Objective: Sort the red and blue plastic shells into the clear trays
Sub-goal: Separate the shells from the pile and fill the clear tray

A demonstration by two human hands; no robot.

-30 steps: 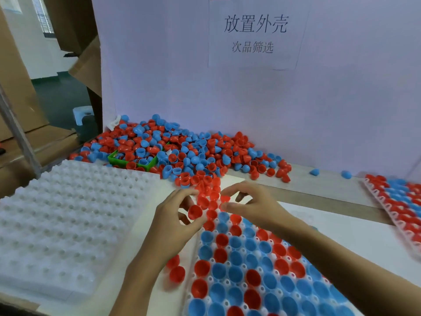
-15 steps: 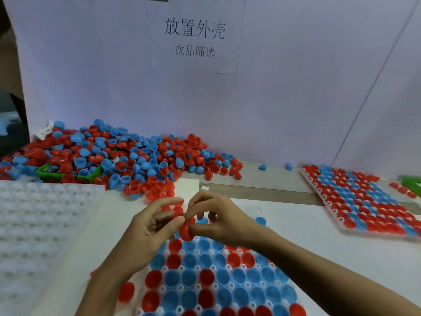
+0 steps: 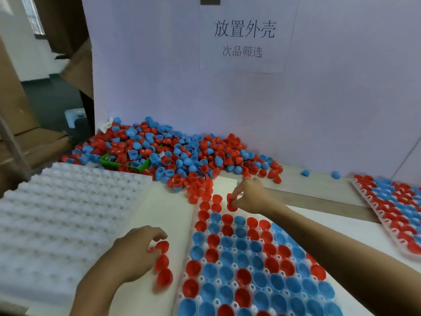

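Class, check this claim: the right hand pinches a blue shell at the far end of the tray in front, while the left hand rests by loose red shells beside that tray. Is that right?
One detail is wrong. In the head view, the right hand pinches a red shell, not a blue one, at the far end of the tray. The left hand does rest by loose red shells beside it.

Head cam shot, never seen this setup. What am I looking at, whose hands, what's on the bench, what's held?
No machine: a person works bare-handed, and the one picture comes from a camera on their head, looking down. The right hand pinches a red shell over the far end of the clear tray, which is mostly filled with red and blue shells. The left hand touches loose red shells beside that tray. Behind lies a pile of shells, left an empty white tray, right a filled tray.
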